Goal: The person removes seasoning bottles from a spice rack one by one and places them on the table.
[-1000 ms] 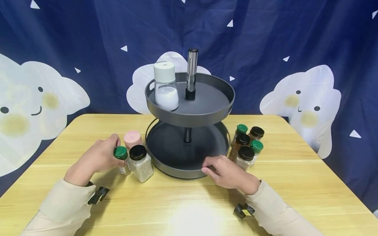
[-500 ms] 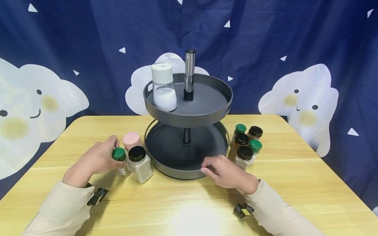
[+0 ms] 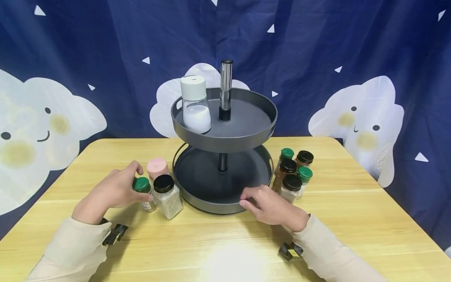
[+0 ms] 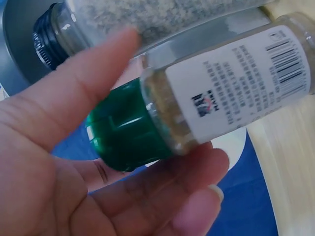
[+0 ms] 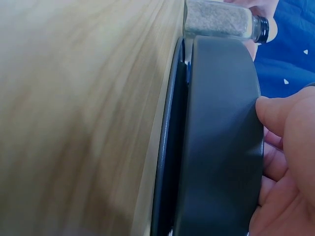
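My left hand (image 3: 114, 188) is around a green-capped spice jar (image 3: 142, 184) standing upright on the table, thumb and fingers spread to either side of it. In the left wrist view, the thumb stands off the green cap (image 4: 129, 129), and the fingers lie along the jar's far side. Just right of it are a black-lidded jar (image 3: 169, 199) of pale grains and a pink-lidded jar (image 3: 157, 167). My right hand (image 3: 273, 205) grips the front rim of the lower tray (image 3: 208, 206) of a dark grey two-tier turntable, thumb on the edge, fingers curled inside.
A white-capped shaker (image 3: 195, 107) of white powder stands at the left of the upper tray (image 3: 225, 145). Right of the turntable, several spice jars (image 3: 287, 172) with black and green lids are grouped close together. A chrome post (image 3: 226, 84) rises through the upper tray.
My left thumb and fingers have spread apart around the green-capped jar, which stays in place. The right hand keeps its hold on the rim. The head view has shifted slightly.
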The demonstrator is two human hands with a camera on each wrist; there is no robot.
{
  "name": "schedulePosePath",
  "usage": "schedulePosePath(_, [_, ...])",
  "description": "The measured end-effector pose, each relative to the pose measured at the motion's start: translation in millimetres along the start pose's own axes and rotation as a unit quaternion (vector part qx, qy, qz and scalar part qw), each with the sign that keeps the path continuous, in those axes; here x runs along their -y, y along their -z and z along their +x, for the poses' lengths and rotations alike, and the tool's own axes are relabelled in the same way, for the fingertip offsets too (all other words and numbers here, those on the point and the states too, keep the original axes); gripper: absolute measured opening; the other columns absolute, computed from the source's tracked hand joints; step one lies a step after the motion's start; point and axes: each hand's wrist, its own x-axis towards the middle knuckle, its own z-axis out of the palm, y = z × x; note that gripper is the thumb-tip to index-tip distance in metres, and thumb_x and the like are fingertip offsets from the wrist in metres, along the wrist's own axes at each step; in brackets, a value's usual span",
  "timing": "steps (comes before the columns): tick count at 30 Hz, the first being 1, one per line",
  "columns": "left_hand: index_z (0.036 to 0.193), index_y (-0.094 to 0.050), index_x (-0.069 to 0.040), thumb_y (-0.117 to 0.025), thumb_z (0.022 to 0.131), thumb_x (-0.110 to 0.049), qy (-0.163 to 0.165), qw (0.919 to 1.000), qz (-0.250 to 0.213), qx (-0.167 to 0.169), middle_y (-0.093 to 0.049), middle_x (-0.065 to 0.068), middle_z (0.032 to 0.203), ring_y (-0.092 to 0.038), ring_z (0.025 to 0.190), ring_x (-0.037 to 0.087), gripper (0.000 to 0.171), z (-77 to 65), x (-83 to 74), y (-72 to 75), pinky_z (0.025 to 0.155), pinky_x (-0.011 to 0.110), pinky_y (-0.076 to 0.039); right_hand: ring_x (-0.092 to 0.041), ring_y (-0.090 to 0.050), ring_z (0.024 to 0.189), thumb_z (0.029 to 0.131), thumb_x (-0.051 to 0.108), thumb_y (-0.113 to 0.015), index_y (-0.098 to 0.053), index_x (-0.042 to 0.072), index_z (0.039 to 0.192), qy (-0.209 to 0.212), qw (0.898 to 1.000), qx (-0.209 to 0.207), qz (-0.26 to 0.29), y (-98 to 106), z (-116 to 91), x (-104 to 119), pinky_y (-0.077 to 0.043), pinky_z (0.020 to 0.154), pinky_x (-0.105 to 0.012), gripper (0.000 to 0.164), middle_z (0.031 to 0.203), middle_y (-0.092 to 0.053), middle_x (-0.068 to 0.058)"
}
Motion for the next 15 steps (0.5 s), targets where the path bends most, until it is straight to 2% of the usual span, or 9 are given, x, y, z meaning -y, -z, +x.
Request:
schedulePosePath(4, [0.115, -0.04, 0.0, -0.08, 0.066, -0.054, 0.0, 0.9999, -0.01, -0.003, -0.063, 0.028, 0.104, -0.058, 0.091, 0.042, 0.083, -2.4, -0.5, 6.7, 0.073, 0.05, -0.048, -0.003, -0.054, 0.065, 0.093, 0.012, -0.06, -0.064, 0.014, 0.086, -0.002, 1.0, 0.003, 0.002, 0.9, 0.9, 0.2, -0.054, 0.061, -0.025, 0.008, 0.075, -0.06, 0.008])
schedulePosePath(7, [0.122, -0.039, 0.001, -0.076, 0.067, -0.059, 0.003, 0.9993, -0.022, -0.028, -0.057, 0.032, 0.12, -0.053, 0.105, 0.048, 0.09, -6.2, -3.4, 14.5, 0.081, 0.058, -0.045, -0.004, -0.054, 0.065, 0.093, 0.013, -0.06, -0.064, 0.014, 0.086, -0.003, 1.0, 0.006, 0.004, 1.1, 1.2, 0.0, -0.054, 0.061, -0.025, 0.008, 0.075, -0.061, 0.008])
schedulePosePath(10, [0.121, -0.042, 0.002, -0.075, 0.071, -0.057, -0.004, 0.9938, -0.038, -0.105, -0.058, 0.031, 0.119, -0.053, 0.107, 0.047, 0.085, -10.3, -8.8, 21.7, 0.083, 0.059, -0.045, -0.003, -0.055, 0.065, 0.093, 0.013, -0.06, -0.064, 0.014, 0.086, -0.002, 1.0, 0.007, 0.004, 0.8, 0.9, -0.2, -0.054, 0.062, -0.025, 0.008, 0.076, -0.061, 0.008])
schedulePosePath(12, [0.117, -0.047, 0.003, -0.075, 0.073, -0.053, -0.013, 0.9842, -0.058, -0.167, -0.061, 0.029, 0.113, -0.057, 0.102, 0.045, 0.076, -11.3, -13.4, 24.2, 0.081, 0.058, -0.047, -0.003, -0.054, 0.065, 0.094, 0.013, -0.06, -0.064, 0.013, 0.086, -0.001, 1.0, 0.007, 0.005, 0.4, 0.6, -0.6, -0.054, 0.061, -0.025, 0.008, 0.075, -0.061, 0.008])
schedulePosePath(15, [0.109, -0.054, 0.002, -0.076, 0.078, -0.042, -0.025, 0.9651, -0.083, -0.247, -0.064, 0.024, 0.103, -0.062, 0.092, 0.039, 0.059, -10.2, -21.5, 25.2, 0.078, 0.055, -0.051, -0.003, -0.054, 0.063, 0.093, 0.012, -0.06, -0.064, 0.013, 0.086, -0.001, 1.0, 0.006, 0.006, 0.2, 0.2, -0.7, -0.053, 0.06, -0.024, 0.008, 0.075, -0.06, 0.008])
